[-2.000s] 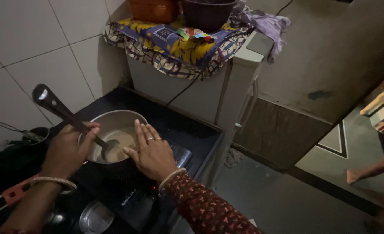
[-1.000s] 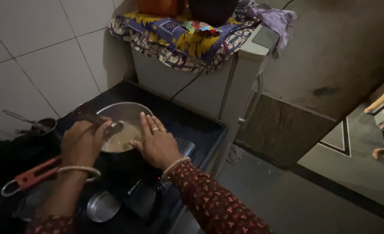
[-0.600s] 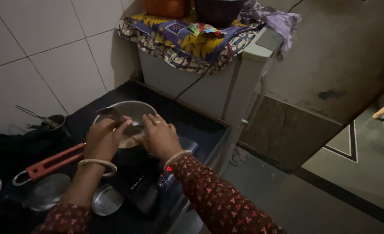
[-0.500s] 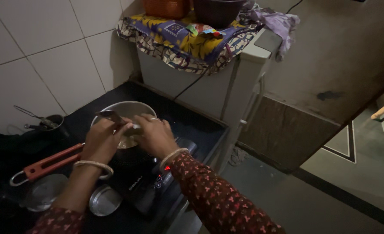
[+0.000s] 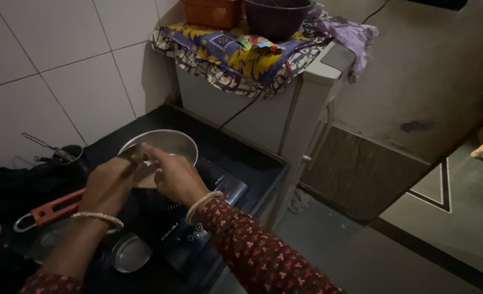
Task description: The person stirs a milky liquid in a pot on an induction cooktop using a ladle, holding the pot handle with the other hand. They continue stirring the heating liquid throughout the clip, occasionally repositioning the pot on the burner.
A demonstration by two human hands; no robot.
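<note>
While both hands meet over the steel pot, the work in hand looks like stirring or scraping at its near rim. That pot sits on the black cooktop on the dark surface, with a pale liquid just showing inside. The left hand is curled shut around a spoon, though only a blurred bit of it peeks out above the knuckles. The right hand bends down beside it, fingers drawn together at the pot's edge; whether they pinch anything I cannot tell.

A next move, as I judge it, calls for a steady hold on the pot, since the rim is likely hot and the liquid could slop.

Around them: a red-handled tool lies to the left, small round lids sit just in front of the cooktop, and a dark cup stands by the tiled wall. Behind, a white cabinet carries a patterned cloth, an orange basket and a dark bowl. A cord trails down near the pot.
</note>
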